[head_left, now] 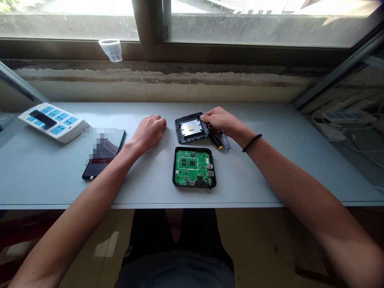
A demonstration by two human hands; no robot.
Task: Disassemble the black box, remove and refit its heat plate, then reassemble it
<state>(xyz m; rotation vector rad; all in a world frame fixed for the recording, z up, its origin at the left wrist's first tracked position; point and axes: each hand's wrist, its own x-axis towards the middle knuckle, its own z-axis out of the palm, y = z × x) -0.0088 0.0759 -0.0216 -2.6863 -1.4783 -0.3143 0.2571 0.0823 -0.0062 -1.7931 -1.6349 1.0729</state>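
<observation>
My right hand (220, 121) pinches the right edge of a black plastic cover (181, 135), which lies inner side up with a silvery metal plate and a small yellowish pad in it. Under and beside that hand lie a screwdriver (216, 141) with a black and yellow handle and a tool with a translucent purplish handle (225, 141). Just in front of the cover sits an open black case with a green circuit board (192, 164) inside, its ports toward the right and front. Left of the cover, my left hand (150, 131) rests on the table, fingers curled in, holding nothing visible.
A smartphone (105, 160) lies left of my left forearm, partly blurred out. Farther left is a white power strip (67, 134) with a dark slim object (43, 118) on top. A clear plastic cup (112, 51) stands on the window ledge. Cables (354, 128) run at far right.
</observation>
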